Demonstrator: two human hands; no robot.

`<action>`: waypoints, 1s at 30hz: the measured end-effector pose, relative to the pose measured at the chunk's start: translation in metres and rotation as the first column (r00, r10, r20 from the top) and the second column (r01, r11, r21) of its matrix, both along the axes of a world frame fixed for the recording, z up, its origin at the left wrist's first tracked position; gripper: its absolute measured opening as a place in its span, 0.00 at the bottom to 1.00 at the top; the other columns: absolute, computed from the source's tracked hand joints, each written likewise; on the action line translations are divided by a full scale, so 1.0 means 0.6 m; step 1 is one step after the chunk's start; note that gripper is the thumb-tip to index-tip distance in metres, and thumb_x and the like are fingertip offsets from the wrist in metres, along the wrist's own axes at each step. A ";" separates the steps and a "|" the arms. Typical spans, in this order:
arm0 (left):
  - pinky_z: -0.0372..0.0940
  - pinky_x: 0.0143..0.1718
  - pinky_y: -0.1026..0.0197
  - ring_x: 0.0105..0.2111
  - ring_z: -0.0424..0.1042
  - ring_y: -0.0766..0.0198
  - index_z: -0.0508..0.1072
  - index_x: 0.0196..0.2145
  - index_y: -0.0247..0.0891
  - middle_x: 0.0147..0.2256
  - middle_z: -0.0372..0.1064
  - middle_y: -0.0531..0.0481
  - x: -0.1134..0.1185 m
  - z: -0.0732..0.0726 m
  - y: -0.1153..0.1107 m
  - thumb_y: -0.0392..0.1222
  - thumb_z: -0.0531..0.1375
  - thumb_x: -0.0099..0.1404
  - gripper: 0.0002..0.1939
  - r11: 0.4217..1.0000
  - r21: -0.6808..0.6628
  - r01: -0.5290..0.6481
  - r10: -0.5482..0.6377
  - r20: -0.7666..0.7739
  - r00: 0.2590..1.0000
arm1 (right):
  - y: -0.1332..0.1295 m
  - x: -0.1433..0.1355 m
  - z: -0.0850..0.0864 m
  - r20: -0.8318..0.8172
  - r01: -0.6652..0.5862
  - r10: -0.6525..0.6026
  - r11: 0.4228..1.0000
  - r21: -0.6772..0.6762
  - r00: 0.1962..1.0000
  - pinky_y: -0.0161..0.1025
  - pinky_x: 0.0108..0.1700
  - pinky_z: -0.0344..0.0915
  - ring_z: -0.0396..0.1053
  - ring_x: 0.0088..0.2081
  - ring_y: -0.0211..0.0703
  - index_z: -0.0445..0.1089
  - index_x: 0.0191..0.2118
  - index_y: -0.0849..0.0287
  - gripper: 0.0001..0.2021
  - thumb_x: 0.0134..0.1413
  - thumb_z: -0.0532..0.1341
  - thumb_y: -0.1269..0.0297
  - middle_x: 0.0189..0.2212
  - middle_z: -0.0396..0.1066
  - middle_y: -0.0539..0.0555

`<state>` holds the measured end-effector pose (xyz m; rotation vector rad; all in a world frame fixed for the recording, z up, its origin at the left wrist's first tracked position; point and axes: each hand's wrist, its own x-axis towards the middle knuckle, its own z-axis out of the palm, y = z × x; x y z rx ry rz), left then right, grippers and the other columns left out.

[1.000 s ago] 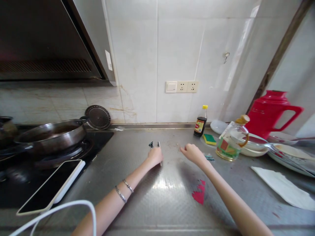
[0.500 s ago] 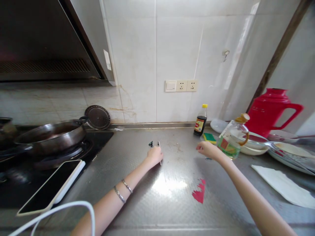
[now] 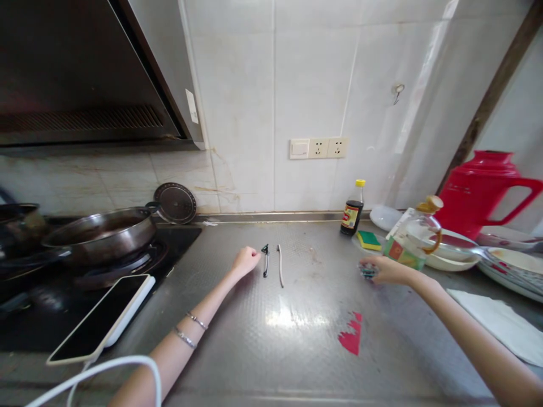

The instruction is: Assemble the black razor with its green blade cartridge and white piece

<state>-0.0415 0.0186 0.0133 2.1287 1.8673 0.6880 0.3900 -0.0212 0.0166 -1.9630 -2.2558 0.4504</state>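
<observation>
Packaging, small, clear and green-marked, sat in the narrow grip of the right hand, near the clear, amber-handled bottle standing on the dimpled grey metal bench. A careless wrist could topple that bottle, and slick plastic could slip from a loose pinch. The left hand was curled beside a thin black strip with a crumpled tip, which a nudge might shift; I could not tell whether that hand held anything. Beyond the strip lay a slim, whitish, bent-ended stick.

Along the far edge of my worktop stands a pale tiled wall with sockets; a dark hood overhangs the far left corner; light glares mid-worktop.
</observation>
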 end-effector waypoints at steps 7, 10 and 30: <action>0.43 0.22 0.65 0.18 0.52 0.71 0.57 0.12 0.36 0.13 0.48 0.57 -0.007 -0.025 0.020 0.41 0.50 0.53 0.15 0.997 0.070 0.010 -0.019 0.122 0.992 | 0.004 -0.009 0.004 0.034 -0.056 0.052 0.991 0.121 0.998 0.36 0.49 0.59 0.65 0.47 0.48 0.65 0.50 0.68 0.28 0.36 0.59 0.73 0.47 0.67 0.64; 0.44 0.23 0.66 0.19 0.52 0.70 0.56 0.12 0.36 0.14 0.47 0.58 -0.005 -0.031 0.029 0.41 0.49 0.53 0.14 0.994 0.100 0.034 -0.052 0.181 0.982 | 0.013 -0.038 0.004 -0.034 -0.102 0.112 0.970 0.219 0.993 0.38 0.45 0.62 0.68 0.43 0.48 0.63 0.52 0.65 0.29 0.38 0.60 0.68 0.44 0.69 0.62; 0.43 0.22 0.66 0.19 0.53 0.70 0.59 0.13 0.36 0.13 0.50 0.57 0.010 -0.055 0.020 0.42 0.49 0.54 0.15 0.989 0.142 -0.028 -0.004 0.225 0.974 | 0.085 -0.285 -0.026 -0.231 -0.298 0.367 0.911 0.285 0.901 0.39 0.49 0.60 0.66 0.47 0.48 0.57 0.57 0.67 0.34 0.37 0.58 0.73 0.48 0.68 0.62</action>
